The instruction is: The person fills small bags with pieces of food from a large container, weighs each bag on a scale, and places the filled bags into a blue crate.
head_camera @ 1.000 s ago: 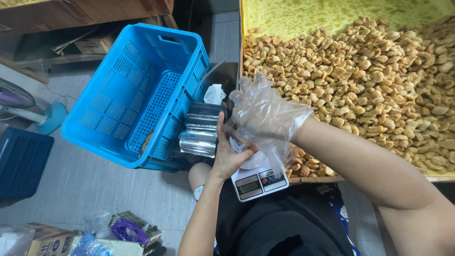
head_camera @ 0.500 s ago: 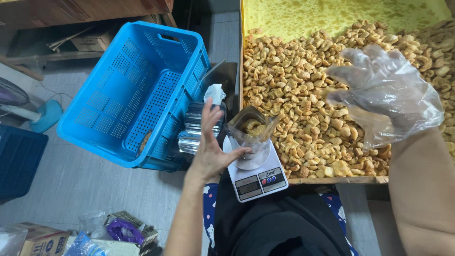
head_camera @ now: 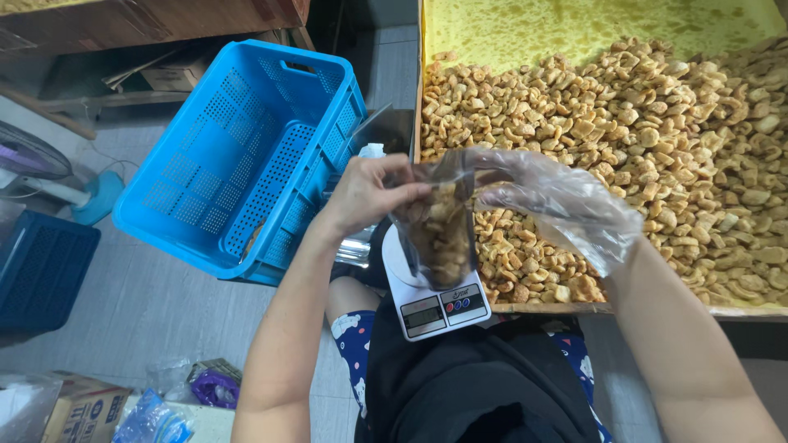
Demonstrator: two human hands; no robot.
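Both hands, left (head_camera: pixel 369 193) and right (head_camera: pixel 546 201) (gloved), pinch snack bag (head_camera: pixel 439 234) above scale (head_camera: pixel 435 308); blue crate (head_camera: pixel 238 156) left, snack tray (head_camera: pixel 657 148) right.

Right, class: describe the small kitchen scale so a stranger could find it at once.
Start at the big wooden tray of golden fried snacks. At its near-left corner, above the person's lap, sits the scale, under the clear snack bag that both hands hold. It is the only white, flat thing with a small display and buttons.
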